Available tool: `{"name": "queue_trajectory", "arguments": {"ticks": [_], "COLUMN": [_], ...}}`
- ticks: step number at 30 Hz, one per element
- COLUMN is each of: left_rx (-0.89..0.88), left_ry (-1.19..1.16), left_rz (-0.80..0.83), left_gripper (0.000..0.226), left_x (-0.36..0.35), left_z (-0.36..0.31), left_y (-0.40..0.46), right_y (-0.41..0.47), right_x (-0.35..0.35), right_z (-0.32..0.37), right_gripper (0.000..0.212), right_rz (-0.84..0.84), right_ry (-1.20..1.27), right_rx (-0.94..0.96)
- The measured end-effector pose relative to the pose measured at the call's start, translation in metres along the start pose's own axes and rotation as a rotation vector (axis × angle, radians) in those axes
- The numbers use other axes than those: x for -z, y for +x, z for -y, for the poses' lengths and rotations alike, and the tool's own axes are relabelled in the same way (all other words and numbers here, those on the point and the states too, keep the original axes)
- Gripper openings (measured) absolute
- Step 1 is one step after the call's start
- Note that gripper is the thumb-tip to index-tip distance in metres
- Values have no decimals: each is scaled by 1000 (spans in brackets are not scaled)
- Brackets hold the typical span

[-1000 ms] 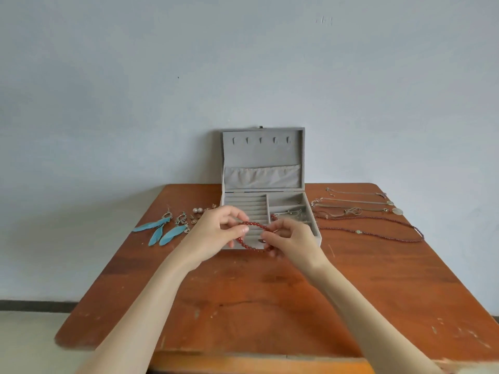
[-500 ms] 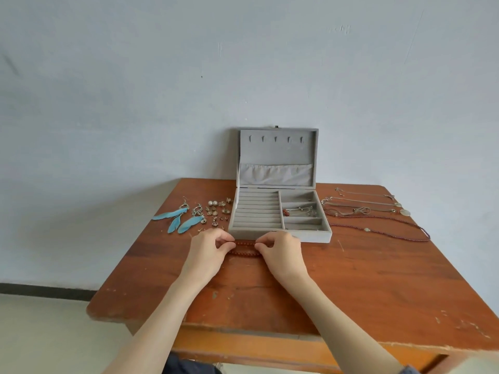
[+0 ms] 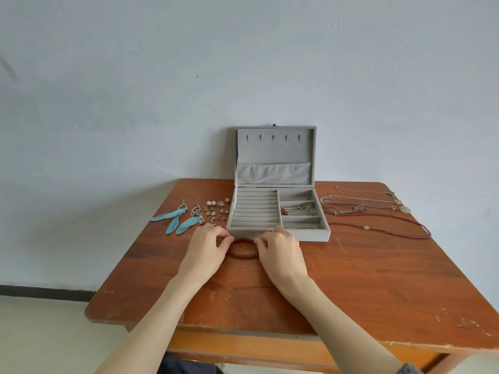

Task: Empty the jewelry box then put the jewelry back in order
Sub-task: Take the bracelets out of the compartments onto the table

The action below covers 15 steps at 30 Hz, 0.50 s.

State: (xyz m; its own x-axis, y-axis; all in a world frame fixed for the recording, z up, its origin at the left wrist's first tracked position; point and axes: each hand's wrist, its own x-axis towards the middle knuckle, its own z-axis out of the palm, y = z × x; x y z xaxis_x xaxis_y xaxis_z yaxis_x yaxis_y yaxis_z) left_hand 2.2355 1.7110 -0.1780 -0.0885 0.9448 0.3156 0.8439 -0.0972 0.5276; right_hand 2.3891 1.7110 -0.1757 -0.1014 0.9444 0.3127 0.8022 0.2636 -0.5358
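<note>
Here, a grey jewelry box (image 3: 278,211) stands open at the middle of the bench's (image 3: 378,279) far edge, its lid upright against the wall. Its left half is a ribbed ring section; its right half is split into compartments, one of which holds a thin chain with a red bead (image 3: 295,211). A red beaded bracelet (image 3: 243,248) lies flat on the bench just in front of the box's near wall. The left hand (image 3: 206,249) and the right hand (image 3: 279,251) flank it, each grip pinching one end of the loop between thumb and curled fingers. Toward the bench's far-left corner lie blue feather earrings (image 3: 175,218) and, between them and the box, a cluster of small earrings and studs (image 3: 216,209). Toward the far-right corner several necklaces (image 3: 364,209) are laid out in rows, the nearest a dark beaded strand (image 3: 391,228).
</note>
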Motion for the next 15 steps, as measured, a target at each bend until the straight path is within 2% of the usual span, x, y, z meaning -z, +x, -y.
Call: {"name": "queue_trajectory", "arguments": {"ticks": [6,11,15], "left_rx": [-167,-279,-298], "left_ry": [-54,-5,32], "left_rz": [-65,83,129], "left_gripper": [17,20,21], "left_x": [5,-14,-35], "left_z": [-23,-52,-70], "left_y": [12,44,69], "right_y": [12,43,73], "right_x": [28,47,53], "right_z": [-26,-66,-92], "right_gripper": [25,21,22], "right_rz": [-144,-238,-177], "right_ry": [95,26,-117], "right_rx": [30,-37,-145]}}
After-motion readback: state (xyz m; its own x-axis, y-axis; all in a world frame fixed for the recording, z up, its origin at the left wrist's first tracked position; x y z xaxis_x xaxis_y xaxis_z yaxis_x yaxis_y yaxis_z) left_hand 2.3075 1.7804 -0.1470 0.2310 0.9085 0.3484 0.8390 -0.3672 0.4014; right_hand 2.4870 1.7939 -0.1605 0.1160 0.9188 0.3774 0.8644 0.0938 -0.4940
